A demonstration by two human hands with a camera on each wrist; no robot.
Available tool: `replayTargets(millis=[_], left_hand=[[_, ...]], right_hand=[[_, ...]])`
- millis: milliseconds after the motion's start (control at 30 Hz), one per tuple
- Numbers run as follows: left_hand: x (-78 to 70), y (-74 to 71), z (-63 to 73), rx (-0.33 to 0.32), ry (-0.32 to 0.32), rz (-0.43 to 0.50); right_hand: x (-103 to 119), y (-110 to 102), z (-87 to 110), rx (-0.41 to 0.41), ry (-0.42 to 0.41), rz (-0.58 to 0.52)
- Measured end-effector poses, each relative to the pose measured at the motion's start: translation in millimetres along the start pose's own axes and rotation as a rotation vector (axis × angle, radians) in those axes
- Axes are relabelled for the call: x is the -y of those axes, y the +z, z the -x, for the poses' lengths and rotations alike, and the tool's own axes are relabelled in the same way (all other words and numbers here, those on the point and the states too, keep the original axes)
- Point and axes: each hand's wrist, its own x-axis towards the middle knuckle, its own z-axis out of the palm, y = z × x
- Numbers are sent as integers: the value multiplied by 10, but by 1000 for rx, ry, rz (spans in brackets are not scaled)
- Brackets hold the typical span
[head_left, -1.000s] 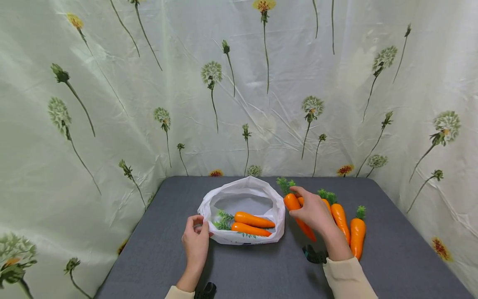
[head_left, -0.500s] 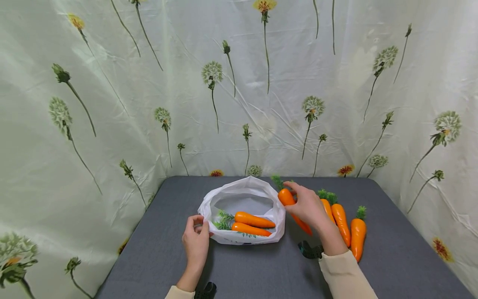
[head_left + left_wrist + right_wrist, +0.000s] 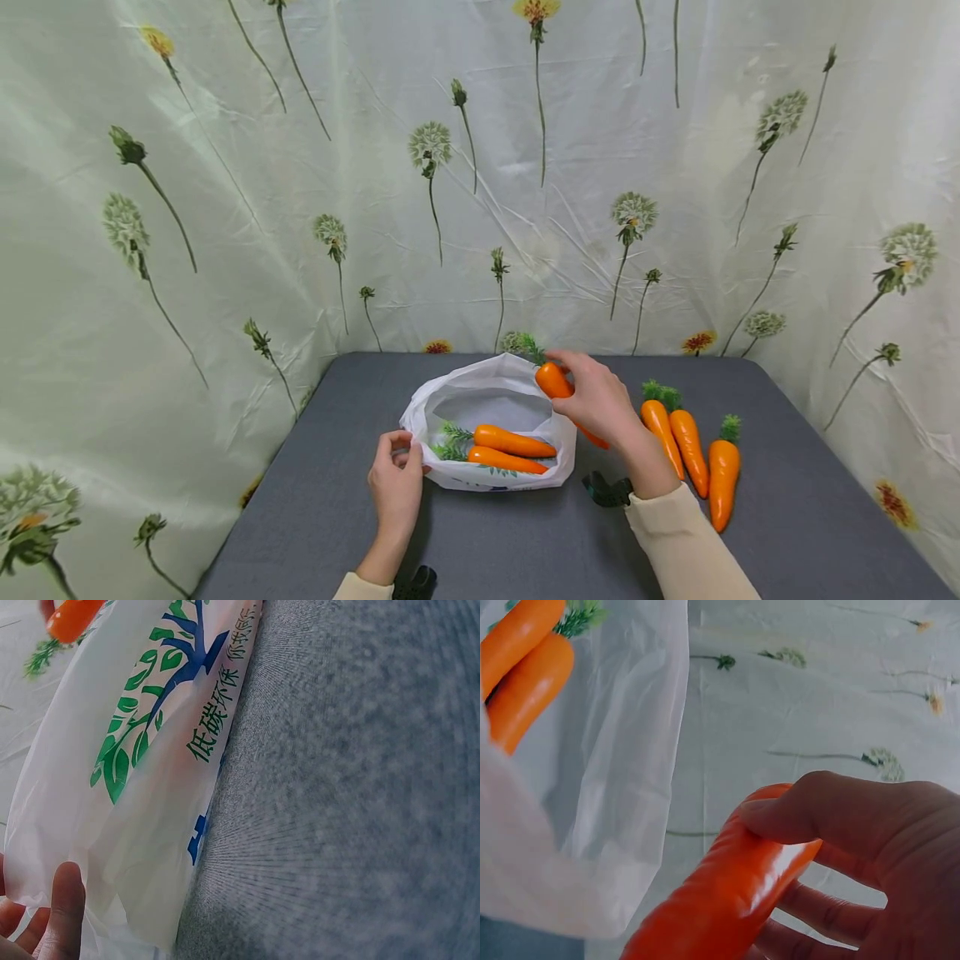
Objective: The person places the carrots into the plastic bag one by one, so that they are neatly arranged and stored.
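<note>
A white plastic bag (image 3: 483, 478) stands with its mouth open at the middle of the table, printed in green and blue on its near side. Inside lie two carrots (image 3: 514, 440) with green tops at the left. My left hand (image 3: 395, 483) pinches the bag's left front rim between thumb and fingers. Up at the bag's right rim, my right hand (image 3: 600, 400) grips a third carrot (image 3: 553, 380) near its leafy end, its tip slanting down to the right. In the right wrist view the thumb (image 3: 780, 817) presses along this carrot's side, beside the bag's edge.
Several more carrots (image 3: 723, 483) lie on the dark grey table (image 3: 525, 550) to the right, leafy ends pointing away. A pale curtain (image 3: 375, 208) printed with dandelions hangs behind the table and along its sides.
My right hand has carried its carrot leftward and slightly up, from beside the other carrots to the bag's right rim. The left hand keeps its hold on the bag.
</note>
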Motion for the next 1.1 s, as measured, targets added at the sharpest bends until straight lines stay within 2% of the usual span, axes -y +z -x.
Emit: replayTargets(millis=[400, 700, 1100], left_hand=[[21, 9, -11, 4, -12, 1], [34, 4, -9, 8, -15, 7], [43, 6, -5, 9, -20, 21]], right_hand=[[216, 128, -162, 27, -98, -59], [202, 313, -314, 45, -136, -69], [182, 509, -480, 152, -210, -55]])
